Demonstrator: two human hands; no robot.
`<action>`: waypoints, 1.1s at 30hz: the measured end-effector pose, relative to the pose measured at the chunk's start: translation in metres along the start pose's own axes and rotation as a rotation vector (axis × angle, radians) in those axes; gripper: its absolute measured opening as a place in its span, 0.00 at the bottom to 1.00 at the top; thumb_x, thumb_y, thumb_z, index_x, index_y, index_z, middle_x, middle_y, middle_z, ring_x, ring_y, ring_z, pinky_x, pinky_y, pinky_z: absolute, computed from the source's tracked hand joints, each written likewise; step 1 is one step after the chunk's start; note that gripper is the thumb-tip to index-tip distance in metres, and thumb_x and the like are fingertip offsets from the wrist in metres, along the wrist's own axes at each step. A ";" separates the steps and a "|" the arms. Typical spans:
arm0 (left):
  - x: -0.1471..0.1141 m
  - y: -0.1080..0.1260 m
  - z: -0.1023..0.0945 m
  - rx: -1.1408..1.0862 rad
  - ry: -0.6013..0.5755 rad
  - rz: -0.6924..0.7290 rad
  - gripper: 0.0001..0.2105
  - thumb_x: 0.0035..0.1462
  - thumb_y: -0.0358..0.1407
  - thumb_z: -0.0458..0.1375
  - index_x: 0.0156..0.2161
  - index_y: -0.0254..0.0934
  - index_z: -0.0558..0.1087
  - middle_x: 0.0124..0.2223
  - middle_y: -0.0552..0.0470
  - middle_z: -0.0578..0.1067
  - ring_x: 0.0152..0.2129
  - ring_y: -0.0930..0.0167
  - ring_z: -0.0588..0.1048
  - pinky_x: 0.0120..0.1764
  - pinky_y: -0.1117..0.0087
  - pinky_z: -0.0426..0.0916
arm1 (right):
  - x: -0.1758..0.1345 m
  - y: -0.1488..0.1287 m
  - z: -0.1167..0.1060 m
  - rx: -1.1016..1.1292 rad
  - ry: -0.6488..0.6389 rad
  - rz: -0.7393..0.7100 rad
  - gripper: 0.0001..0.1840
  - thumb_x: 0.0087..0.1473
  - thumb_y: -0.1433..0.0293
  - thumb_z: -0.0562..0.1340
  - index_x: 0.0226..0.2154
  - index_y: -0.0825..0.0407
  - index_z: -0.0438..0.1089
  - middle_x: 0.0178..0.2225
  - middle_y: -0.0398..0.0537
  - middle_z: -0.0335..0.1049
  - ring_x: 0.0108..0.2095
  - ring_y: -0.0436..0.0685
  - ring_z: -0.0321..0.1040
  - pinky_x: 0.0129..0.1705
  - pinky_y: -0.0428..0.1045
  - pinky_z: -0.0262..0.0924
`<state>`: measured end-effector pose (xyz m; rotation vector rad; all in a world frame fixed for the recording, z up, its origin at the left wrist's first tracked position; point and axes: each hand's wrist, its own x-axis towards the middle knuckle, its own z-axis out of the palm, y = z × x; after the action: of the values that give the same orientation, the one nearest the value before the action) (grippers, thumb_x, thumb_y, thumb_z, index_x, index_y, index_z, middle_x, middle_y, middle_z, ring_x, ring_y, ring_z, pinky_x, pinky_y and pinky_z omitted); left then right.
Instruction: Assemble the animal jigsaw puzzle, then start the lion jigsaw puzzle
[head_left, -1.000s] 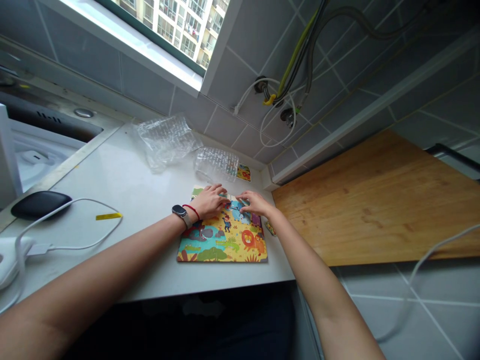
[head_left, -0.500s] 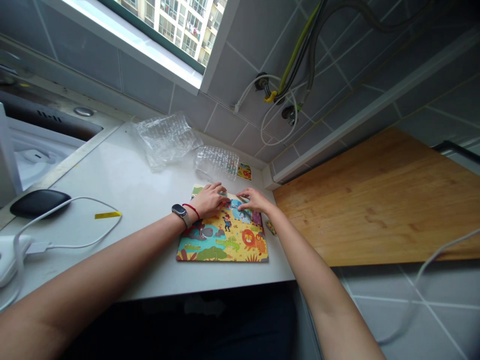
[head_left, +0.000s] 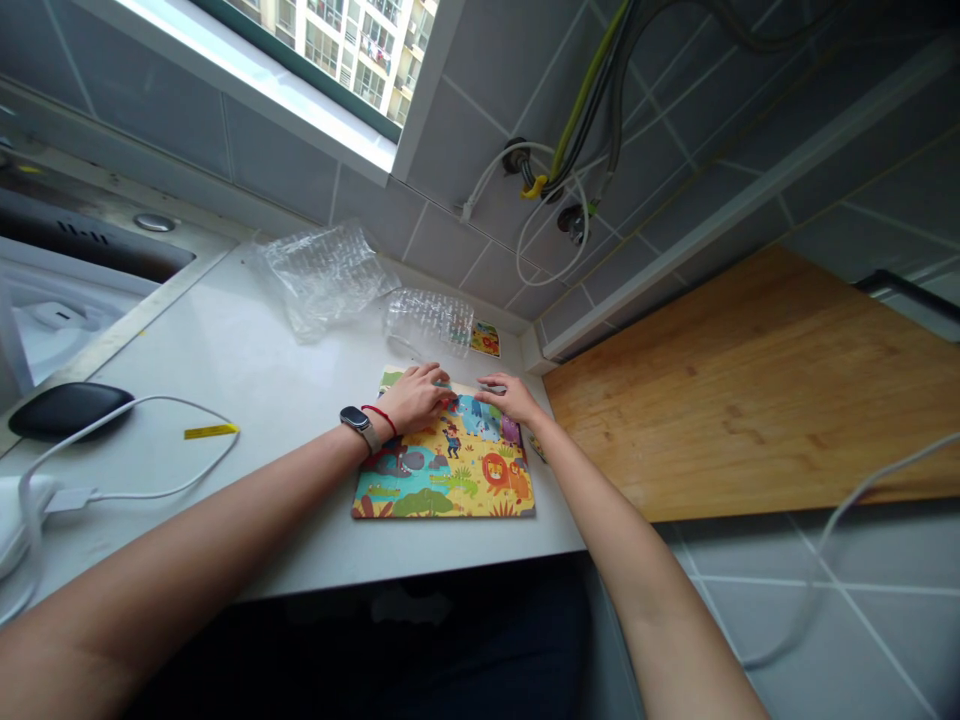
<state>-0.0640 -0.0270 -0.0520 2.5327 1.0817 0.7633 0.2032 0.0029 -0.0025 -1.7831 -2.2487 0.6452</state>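
A colourful jigsaw puzzle [head_left: 450, 475] with jungle animals lies flat on the white counter, a pale strip of its backing showing along the far edge. My left hand [head_left: 420, 397], a watch and red cord at its wrist, rests on the puzzle's upper left with fingers stretched forward. At the upper right, over the elephant picture, is my right hand [head_left: 514, 398], thumb and fingers slightly apart. I make out no loose piece in either hand. A small printed piece [head_left: 537, 448] lies by the puzzle's right edge, partly behind my right forearm.
Crumpled clear plastic [head_left: 322, 280] and bubble wrap [head_left: 429, 322] lie behind the puzzle, near a small picture card [head_left: 485, 339]. To the left are a black oval case [head_left: 71, 410], a white cable [head_left: 161, 493] and a sink. A wooden board [head_left: 750, 400] stands at right.
My right thumb has drawn closer to its fingers, and that hand sits nearer the puzzle's far edge. My left hand stays almost in place. The camera view has shifted slightly.
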 end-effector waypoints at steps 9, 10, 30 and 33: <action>0.000 -0.003 0.003 -0.034 0.008 0.008 0.16 0.64 0.32 0.55 0.50 0.44 0.82 0.56 0.41 0.76 0.59 0.53 0.67 0.57 0.49 0.66 | -0.083 0.067 -0.077 -0.261 -0.112 0.329 0.29 0.41 0.60 0.79 0.46 0.54 0.81 0.42 0.57 0.82 0.42 0.65 0.80 0.47 0.55 0.72; 0.000 -0.003 0.003 -0.032 0.011 0.011 0.16 0.64 0.32 0.55 0.50 0.44 0.82 0.56 0.41 0.76 0.60 0.53 0.67 0.57 0.49 0.66 | -0.092 0.071 -0.077 -0.285 -0.143 0.350 0.32 0.37 0.60 0.81 0.46 0.53 0.81 0.43 0.56 0.82 0.41 0.65 0.80 0.46 0.55 0.72; 0.002 -0.006 0.003 -0.042 0.040 0.062 0.14 0.62 0.29 0.53 0.44 0.41 0.81 0.54 0.44 0.78 0.58 0.55 0.69 0.56 0.51 0.68 | -0.130 0.069 -0.064 -0.325 -0.194 0.305 0.30 0.45 0.65 0.77 0.52 0.54 0.77 0.47 0.55 0.80 0.40 0.59 0.78 0.43 0.49 0.70; 0.002 -0.005 0.002 -0.104 0.065 0.065 0.14 0.60 0.28 0.53 0.42 0.39 0.81 0.51 0.43 0.78 0.51 0.57 0.74 0.54 0.53 0.71 | -0.133 0.068 -0.061 -0.361 -0.184 0.282 0.33 0.42 0.65 0.78 0.52 0.54 0.77 0.48 0.56 0.79 0.42 0.61 0.77 0.47 0.51 0.68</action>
<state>-0.0647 -0.0217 -0.0553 2.4817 0.9574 0.9011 0.3210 -0.1001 0.0354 -2.3313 -2.3747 0.4893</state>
